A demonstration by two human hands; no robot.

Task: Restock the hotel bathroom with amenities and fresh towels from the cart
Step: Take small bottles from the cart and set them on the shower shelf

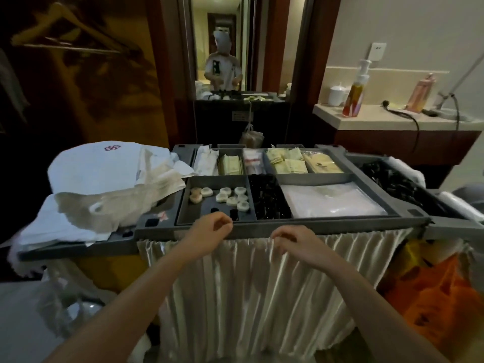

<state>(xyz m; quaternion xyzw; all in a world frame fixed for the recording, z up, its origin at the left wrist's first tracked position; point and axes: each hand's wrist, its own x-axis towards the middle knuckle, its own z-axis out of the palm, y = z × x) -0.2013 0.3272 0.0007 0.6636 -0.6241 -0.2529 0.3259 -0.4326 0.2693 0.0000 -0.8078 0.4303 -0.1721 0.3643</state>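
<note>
left hand (pixel 209 231) and right hand (pixel 290 242) hover by the cart tray's (pixel 327 227) near edge, loosely curled, empty; round soaps (pixel 230 197) sit in its near-left compartment, folded towels (pixel 99 169) heap at its left end.

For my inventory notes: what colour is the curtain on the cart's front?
The curtain is glossy cream-white, pleated; the head view shows it best.

The cart tray (pixel 327 227) is looking like matt grey plastic, while the pleated skirt (pixel 248 284) below it is gleaming like glossy satin cloth. At centre left the white towels (pixel 99 169) are showing a soft, matt weave. A clear plastic bag (pixel 332 200) in the tray is glinting smoothly, and the orange bag (pixel 432 292) at lower right is looking like thin, crinkled plastic.
</note>
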